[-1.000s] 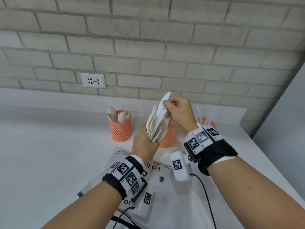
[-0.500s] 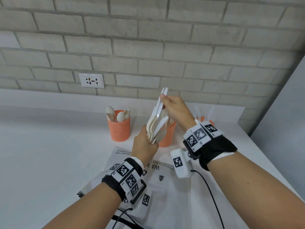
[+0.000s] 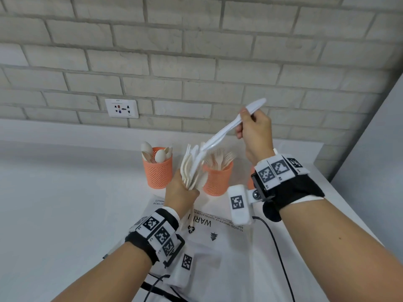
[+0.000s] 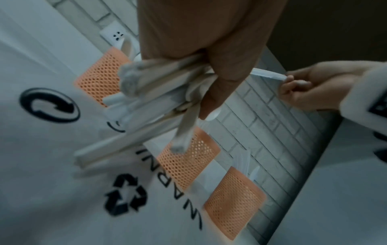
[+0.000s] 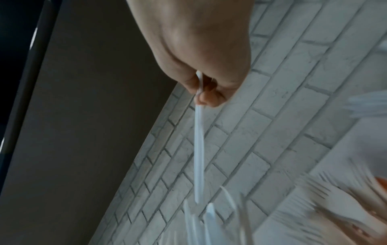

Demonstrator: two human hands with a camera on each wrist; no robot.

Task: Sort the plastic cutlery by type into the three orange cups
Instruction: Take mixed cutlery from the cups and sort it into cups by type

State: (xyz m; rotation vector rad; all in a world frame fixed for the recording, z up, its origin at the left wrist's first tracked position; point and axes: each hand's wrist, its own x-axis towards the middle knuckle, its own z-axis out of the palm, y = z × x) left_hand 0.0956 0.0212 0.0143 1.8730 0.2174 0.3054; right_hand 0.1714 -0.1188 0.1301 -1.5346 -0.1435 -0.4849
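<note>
My left hand [image 3: 185,189] grips a bundle of white and cream plastic cutlery [image 3: 192,168] upright above the table; the left wrist view shows the handles [image 4: 150,102] sticking out below the fist. My right hand [image 3: 242,123] pinches a white plastic knife [image 3: 226,131] near one end, up and to the right of the bundle. The knife [image 5: 199,149] slants down with its lower end at the bundle's tips. Behind stand three orange mesh cups: the left cup [image 3: 157,173] holds spoons, the middle cup [image 3: 218,179] holds forks, and the right cup [image 4: 234,202] is mostly hidden behind my right wrist in the head view.
A white plastic bag [image 3: 218,247] with black warning print and a recycling mark lies on the white table [image 3: 65,203] under my arms. Cables [image 3: 277,247] run from the wrist cameras. A brick wall with a socket [image 3: 121,108] backs the table, and a grey panel [image 3: 375,149] stands at the right.
My right hand has drawn the white knife up and to the right out of the bundle, and the knife now slants. The left hand stays put with the bundle.
</note>
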